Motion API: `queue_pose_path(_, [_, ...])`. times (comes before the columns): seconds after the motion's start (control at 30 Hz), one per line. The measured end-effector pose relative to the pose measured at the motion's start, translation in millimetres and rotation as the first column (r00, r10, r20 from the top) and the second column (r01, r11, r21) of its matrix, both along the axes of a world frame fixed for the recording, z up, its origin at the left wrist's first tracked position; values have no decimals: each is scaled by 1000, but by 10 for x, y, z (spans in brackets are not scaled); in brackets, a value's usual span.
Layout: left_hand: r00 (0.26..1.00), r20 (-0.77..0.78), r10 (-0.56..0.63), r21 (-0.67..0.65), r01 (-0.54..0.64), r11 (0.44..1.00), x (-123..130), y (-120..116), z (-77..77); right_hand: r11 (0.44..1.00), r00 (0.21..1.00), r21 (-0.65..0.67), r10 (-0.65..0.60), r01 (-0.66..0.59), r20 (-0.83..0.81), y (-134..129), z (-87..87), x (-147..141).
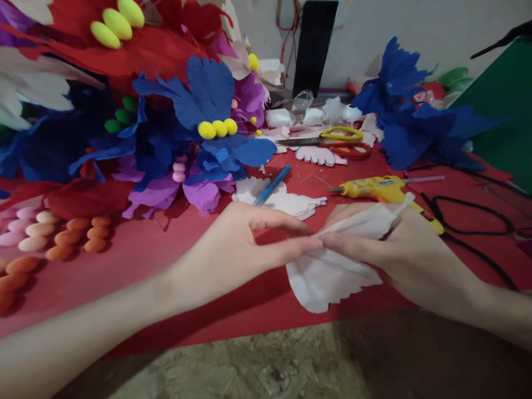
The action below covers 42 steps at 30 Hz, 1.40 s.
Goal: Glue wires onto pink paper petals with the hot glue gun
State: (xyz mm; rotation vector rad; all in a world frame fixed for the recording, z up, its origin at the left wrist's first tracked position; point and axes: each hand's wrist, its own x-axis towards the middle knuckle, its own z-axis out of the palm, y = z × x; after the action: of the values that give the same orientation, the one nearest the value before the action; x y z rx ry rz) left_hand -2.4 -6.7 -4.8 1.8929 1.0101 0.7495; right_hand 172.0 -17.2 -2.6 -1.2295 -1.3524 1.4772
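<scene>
Two hands over red cloth-covered table (137,249), white wall behind. Left hand (245,241) and right hand (399,249) fingertips pinching white scalloped paper petal (332,277); yellow glue gun (382,191) near.

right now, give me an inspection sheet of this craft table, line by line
surface: red sheet over a rough bare board edge at the front.
job's things: white paper petals, pinched between both hands above the sheet.
clutter: yellow glue gun, yellow-handled scissors, blue pen on a stack of white cut petals, blue paper flowers, rows of orange and pink foam beads.
grippers: left hand and right hand meet at the fingers, both closed on the petals.
cables: black cord looping from the glue gun across the right side.
surroundings: white wall, green board leaning at right.
</scene>
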Motion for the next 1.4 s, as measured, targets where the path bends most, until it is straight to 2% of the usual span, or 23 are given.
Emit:
queue_pose_path(0.1, [998,48,26,-8,-26,1000,37,-73,-15,999,1000,50,17,-16,-18,8,-19,-5])
queue_pose_path(0.3, [992,115,52,-154,-34,987,34,-54,0,989,998,135,46,-52,53,29,-67,63])
queue_pose_path(0.47, [999,41,-8,-284,20,959,-37,60,60,987,979,153,15,-47,201,29,-53,95])
queue_pose_path(0.6, [997,1,77,-368,-72,927,-70,131,65,983,953,184,-34,-24,302,39,-54,107])
queue_pose_path(0.7, [990,48,131,-399,-101,911,-78,160,57,975,942,220,-64,-10,328,62,-59,108])
queue_pose_path(0.8, [976,128,177,-465,-99,880,-101,182,65,981,949,185,-10,-51,314,78,-59,97])
queue_pose_path(0.87, [967,138,213,-471,-125,873,-133,202,77,991,952,79,84,-112,295,81,-69,92])
queue_pose_path(1.0, [973,29,228,-381,-200,903,-198,253,79,965,932,-114,259,-237,255,85,-105,90])
queue_pose_path(1.13, [992,-45,121,-324,-129,937,-174,244,82,934,916,-174,345,-313,206,77,-121,58])
queue_pose_path(1.17, [992,-61,112,-269,-124,955,-156,214,109,929,913,-179,356,-324,198,73,-123,45])
queue_pose_path(1.23, [986,-69,152,-32,-154,988,-123,110,198,918,907,-198,379,-343,185,63,-133,22])
queue_pose_path(1.3, [976,-26,215,288,-199,937,-115,-43,275,908,904,-208,398,-364,153,56,-156,11])
queue_pose_path(1.33, [981,-14,195,367,-176,914,-123,-124,274,904,905,-203,406,-377,127,53,-173,10])
queue_pose_path(1.37, [989,-28,148,390,-126,912,-138,-197,229,902,906,-192,411,-388,99,52,-191,12])
queue_pose_path(1.4, [993,-76,89,399,-51,916,-159,-256,131,899,907,-184,415,-397,74,50,-209,15])
